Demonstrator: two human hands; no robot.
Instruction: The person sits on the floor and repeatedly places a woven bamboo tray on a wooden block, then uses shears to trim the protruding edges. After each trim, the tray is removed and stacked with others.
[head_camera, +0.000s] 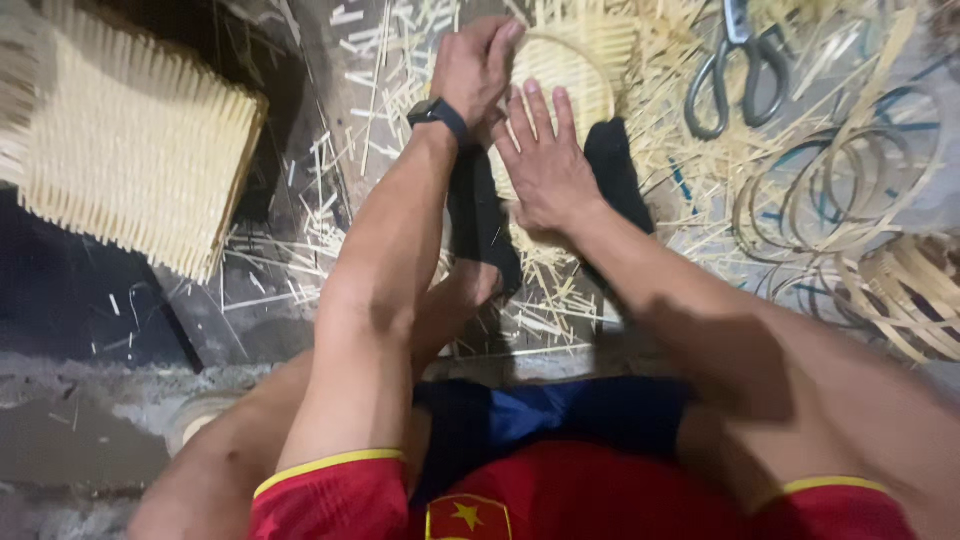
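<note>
A small round woven bamboo basket (580, 70) lies on the floor ahead of me, its upright pale strips sticking out around the rim. My left hand (475, 65), with a black watch on the wrist, reaches over the basket's left edge and grips strips there. My right hand (545, 160) lies flat, fingers spread, pressing on the basket's near side. My feet in black socks (615, 165) sit under and beside the basket.
A flat woven bamboo mat panel (130, 150) lies at the left. Large metal shears (740, 70) rest at the upper right. Coiled bamboo hoops (840, 190) and another basket frame (915, 295) sit at the right. Bamboo slivers (330, 220) litter the floor.
</note>
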